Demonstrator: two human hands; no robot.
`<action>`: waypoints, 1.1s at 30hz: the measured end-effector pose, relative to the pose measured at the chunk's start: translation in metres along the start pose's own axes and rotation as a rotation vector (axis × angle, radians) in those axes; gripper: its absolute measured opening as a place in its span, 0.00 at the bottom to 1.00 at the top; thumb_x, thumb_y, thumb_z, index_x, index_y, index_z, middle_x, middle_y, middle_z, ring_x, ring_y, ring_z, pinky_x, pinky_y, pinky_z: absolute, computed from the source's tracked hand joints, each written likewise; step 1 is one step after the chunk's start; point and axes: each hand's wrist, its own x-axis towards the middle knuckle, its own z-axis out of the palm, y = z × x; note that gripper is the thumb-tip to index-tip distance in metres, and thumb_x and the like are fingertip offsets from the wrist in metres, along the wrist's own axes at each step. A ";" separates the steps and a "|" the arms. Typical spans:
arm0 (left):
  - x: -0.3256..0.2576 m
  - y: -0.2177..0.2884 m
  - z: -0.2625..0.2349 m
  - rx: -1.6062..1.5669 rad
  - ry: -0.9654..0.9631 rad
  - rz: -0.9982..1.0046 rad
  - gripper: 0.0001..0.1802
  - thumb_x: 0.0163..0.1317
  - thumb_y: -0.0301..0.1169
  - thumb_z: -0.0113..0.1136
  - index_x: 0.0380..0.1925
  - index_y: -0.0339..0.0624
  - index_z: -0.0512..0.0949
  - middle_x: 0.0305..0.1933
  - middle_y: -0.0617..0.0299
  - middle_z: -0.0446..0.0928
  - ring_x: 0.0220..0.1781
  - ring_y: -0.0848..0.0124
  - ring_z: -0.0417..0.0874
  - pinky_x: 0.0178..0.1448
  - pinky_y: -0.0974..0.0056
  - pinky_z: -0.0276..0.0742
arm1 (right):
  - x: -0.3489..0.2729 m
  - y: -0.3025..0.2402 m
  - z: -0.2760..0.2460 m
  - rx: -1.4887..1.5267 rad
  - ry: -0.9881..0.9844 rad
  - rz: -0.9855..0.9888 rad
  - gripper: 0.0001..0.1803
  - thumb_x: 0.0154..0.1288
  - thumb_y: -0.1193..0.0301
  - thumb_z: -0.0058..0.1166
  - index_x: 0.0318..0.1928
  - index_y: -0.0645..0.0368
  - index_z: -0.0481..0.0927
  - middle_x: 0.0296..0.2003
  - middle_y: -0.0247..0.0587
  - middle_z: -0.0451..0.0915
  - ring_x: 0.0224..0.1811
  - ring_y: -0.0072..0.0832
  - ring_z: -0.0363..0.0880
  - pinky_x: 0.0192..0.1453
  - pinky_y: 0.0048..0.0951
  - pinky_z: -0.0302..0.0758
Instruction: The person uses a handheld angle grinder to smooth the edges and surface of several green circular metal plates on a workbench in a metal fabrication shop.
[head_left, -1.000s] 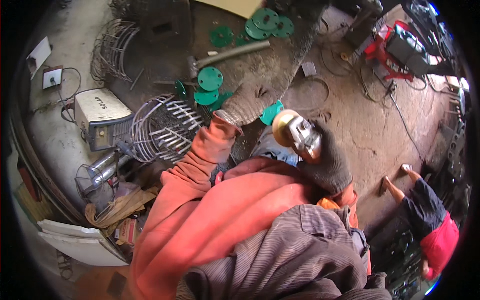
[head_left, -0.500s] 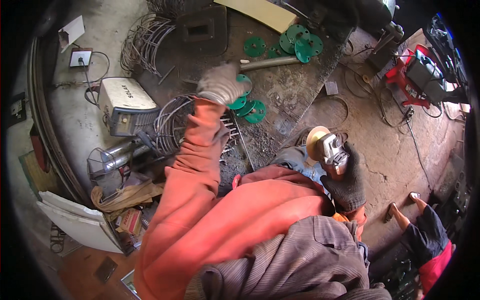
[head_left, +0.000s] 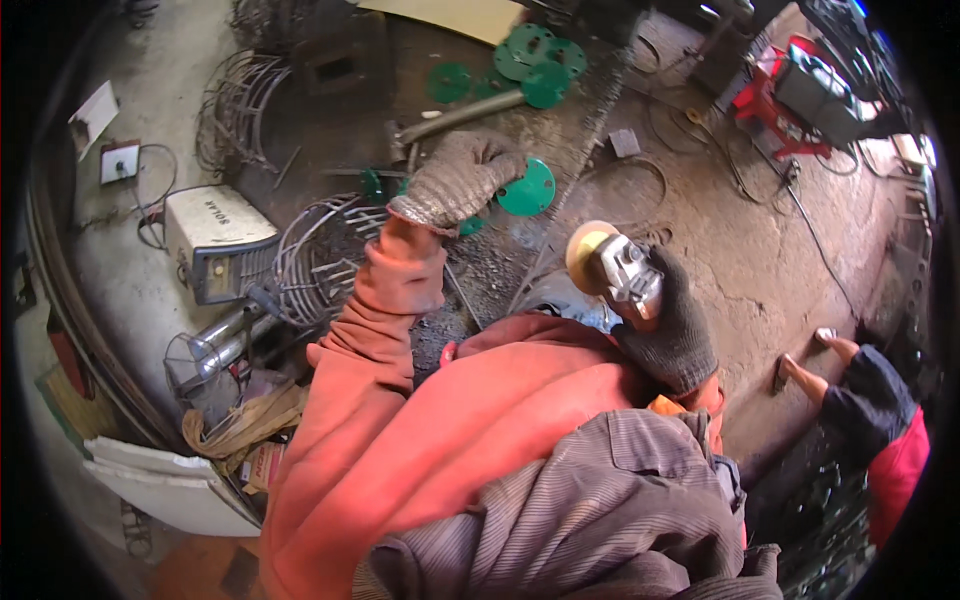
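Note:
My left hand, in a dirty grey knit glove, is closed on the edge of a round green metal plate with small holes. Under and beside that hand, more green plates show in part on the dark worktop. An angle grinder with a pale yellow-tan disc rests in my right hand, gloved in dark grey, close to my right side. I cannot tell whether the grinder's disc is turning.
A pile of green plates lies by a metal pipe at the far side. Wire rings and a white-topped machine stand left. Cables cross the floor near a red stand. Another person's legs show at right.
My left hand, blurred over the green plates before, now holds one out to its right. The grinder stays in my right hand. The whole view has shifted somewhat.

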 end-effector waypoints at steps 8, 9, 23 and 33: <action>0.022 -0.035 0.047 0.030 -0.147 -0.001 0.18 0.70 0.40 0.65 0.49 0.37 0.87 0.36 0.62 0.85 0.30 0.73 0.83 0.25 0.67 0.78 | 0.009 -0.010 0.002 0.073 0.015 -0.047 0.52 0.49 0.74 0.77 0.74 0.56 0.63 0.62 0.54 0.79 0.67 0.51 0.78 0.67 0.43 0.76; 0.021 -0.032 0.049 0.034 -0.134 -0.017 0.18 0.69 0.41 0.65 0.48 0.37 0.87 0.35 0.61 0.85 0.30 0.73 0.84 0.24 0.67 0.78 | 0.010 -0.012 0.000 0.070 -0.016 0.005 0.51 0.48 0.75 0.76 0.73 0.57 0.64 0.62 0.54 0.79 0.67 0.51 0.78 0.67 0.43 0.76; 0.019 -0.033 0.052 0.055 -0.113 0.131 0.16 0.67 0.38 0.67 0.43 0.35 0.88 0.33 0.58 0.86 0.35 0.71 0.83 0.44 0.61 0.79 | 0.021 -0.018 0.003 -0.028 -0.069 -0.010 0.55 0.46 0.71 0.78 0.75 0.55 0.63 0.60 0.52 0.81 0.66 0.46 0.81 0.68 0.42 0.77; 0.024 -0.043 0.054 0.003 -0.098 0.195 0.15 0.68 0.38 0.67 0.44 0.36 0.88 0.35 0.59 0.86 0.36 0.72 0.83 0.45 0.62 0.78 | 0.022 -0.024 0.006 0.007 -0.034 0.011 0.50 0.49 0.72 0.76 0.73 0.56 0.65 0.60 0.56 0.80 0.66 0.53 0.80 0.66 0.43 0.78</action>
